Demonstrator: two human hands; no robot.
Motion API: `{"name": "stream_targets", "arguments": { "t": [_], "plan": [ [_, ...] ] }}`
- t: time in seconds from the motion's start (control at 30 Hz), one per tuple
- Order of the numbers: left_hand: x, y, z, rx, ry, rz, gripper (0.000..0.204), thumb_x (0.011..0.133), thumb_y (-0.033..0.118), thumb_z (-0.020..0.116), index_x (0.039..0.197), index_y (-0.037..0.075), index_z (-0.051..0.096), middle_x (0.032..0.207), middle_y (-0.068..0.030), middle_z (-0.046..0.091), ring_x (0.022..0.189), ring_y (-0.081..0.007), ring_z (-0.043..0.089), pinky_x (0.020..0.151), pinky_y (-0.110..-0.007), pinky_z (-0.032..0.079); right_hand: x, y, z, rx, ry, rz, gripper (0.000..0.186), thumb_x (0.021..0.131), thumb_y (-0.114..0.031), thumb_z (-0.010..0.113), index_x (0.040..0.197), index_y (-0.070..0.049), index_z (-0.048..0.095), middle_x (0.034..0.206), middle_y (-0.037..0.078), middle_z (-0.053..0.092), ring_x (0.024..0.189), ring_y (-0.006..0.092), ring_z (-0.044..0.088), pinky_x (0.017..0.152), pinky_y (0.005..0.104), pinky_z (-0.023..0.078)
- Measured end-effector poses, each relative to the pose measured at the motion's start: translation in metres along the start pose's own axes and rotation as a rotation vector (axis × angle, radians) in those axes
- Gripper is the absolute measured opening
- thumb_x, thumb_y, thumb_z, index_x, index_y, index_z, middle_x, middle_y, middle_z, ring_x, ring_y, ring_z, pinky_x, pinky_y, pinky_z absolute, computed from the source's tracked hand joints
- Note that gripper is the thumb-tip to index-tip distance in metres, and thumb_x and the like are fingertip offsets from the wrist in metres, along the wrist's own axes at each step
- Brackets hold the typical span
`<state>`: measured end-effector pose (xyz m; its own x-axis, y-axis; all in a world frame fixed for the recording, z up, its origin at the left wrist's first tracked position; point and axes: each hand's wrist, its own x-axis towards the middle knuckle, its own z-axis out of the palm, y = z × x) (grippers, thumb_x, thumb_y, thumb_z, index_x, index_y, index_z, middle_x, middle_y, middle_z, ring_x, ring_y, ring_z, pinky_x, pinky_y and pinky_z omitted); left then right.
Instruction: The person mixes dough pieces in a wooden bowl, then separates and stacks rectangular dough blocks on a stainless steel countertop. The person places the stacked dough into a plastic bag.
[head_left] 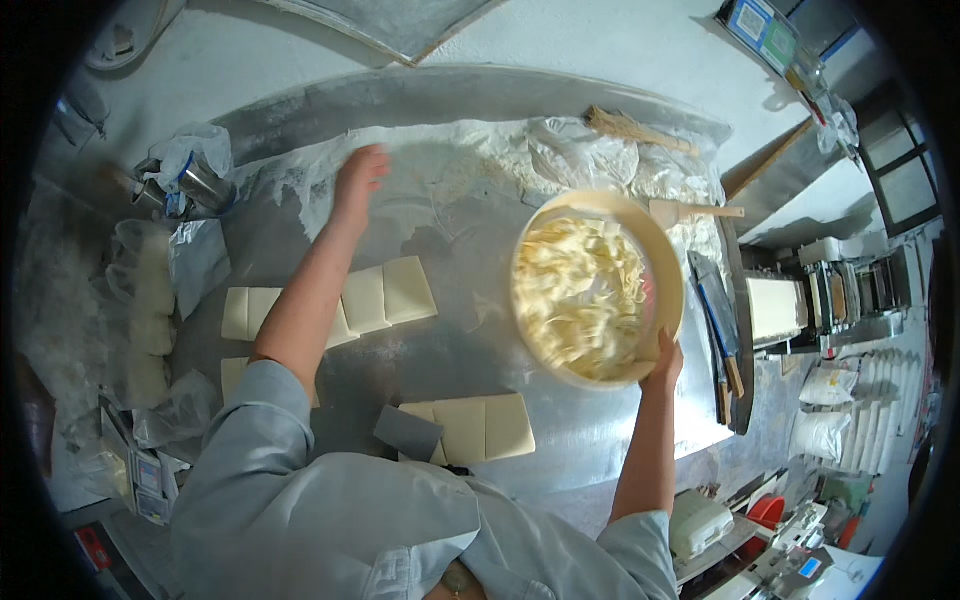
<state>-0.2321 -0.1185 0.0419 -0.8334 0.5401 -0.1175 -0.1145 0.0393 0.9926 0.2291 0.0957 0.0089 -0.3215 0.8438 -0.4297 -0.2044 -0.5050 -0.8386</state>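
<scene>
My right hand (662, 364) grips the near right rim of a round, pale yellow basin (672, 262), which is tilted. Inside it is a heap of pale yellow dough strips (578, 290), smeared by motion. Over the flour-dusted far side of the steel table (450, 345), my left hand (362, 180) is stretched out with its fingers apart, holding nothing. Below my left forearm lies a row of flat square dough sheets (405, 290), partly covered by the arm. Closer to me is another row of dough sheets (500, 425), with a grey rectangular block (408, 433) on its left end.
A clear plastic bag (580, 150), a straw brush (635, 128) and a wooden-handled scraper (695, 211) lie at the far right. Long knives (718, 325) rest along the right edge. Metal jugs (205, 182) stand at the left. A machine (835, 290) is beyond the table's right edge.
</scene>
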Motion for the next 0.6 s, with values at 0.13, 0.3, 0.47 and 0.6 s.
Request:
{"name": "stream_targets", "arguments": {
  "t": [0.13,0.3,0.47,0.6],
  "plan": [
    [-0.054,-0.050,0.099,-0.452,-0.056,-0.225,0.068,0.084,0.054,0.042,0.134,0.010,0.030,0.134,-0.0107,0.035,0.126,-0.0227,0.028,0.105,-0.041,0.015,0.010,0.029,0.064,-0.219,0.292,-0.076,0.024,0.081,-0.017,0.055,0.102,-0.004,0.052,0.079,0.007,0.055,0.058,0.0179,0.052,0.049,0.0313,0.044],
    [-0.035,-0.015,0.030,-0.112,-0.173,-0.258,0.073,0.085,0.055,0.040,0.139,0.009,0.022,0.140,-0.0090,0.029,0.126,-0.0237,0.027,0.104,-0.038,0.019,0.007,-0.007,-0.007,-0.074,0.162,0.072,0.029,0.082,-0.019,0.055,0.106,-0.004,0.049,0.077,0.009,0.054,0.056,0.0238,0.054,0.047,0.0345,0.047],
    [-0.092,-0.024,0.108,-0.213,-0.037,-0.330,0.061,0.079,0.039,0.058,0.125,0.004,0.040,0.117,-0.0117,0.050,0.105,-0.0237,0.048,0.089,-0.038,0.039,0.037,0.049,0.057,-0.211,0.059,-0.180,0.035,0.080,-0.021,0.059,0.109,-0.001,0.055,0.092,0.009,0.059,0.076,0.0180,0.057,0.055,0.0336,0.048],
    [-0.087,-0.044,0.066,-0.160,-0.285,-0.677,0.041,0.071,0.024,0.061,0.104,0.001,0.052,0.097,-0.0129,0.058,0.083,-0.0248,0.061,0.072,-0.037,0.052,-0.012,0.005,0.080,-0.340,-0.151,-0.005,0.051,0.087,-0.032,0.053,0.128,-0.004,0.039,0.109,0.008,0.053,0.092,0.0193,0.054,0.076,0.0360,0.045]
  ]
}}
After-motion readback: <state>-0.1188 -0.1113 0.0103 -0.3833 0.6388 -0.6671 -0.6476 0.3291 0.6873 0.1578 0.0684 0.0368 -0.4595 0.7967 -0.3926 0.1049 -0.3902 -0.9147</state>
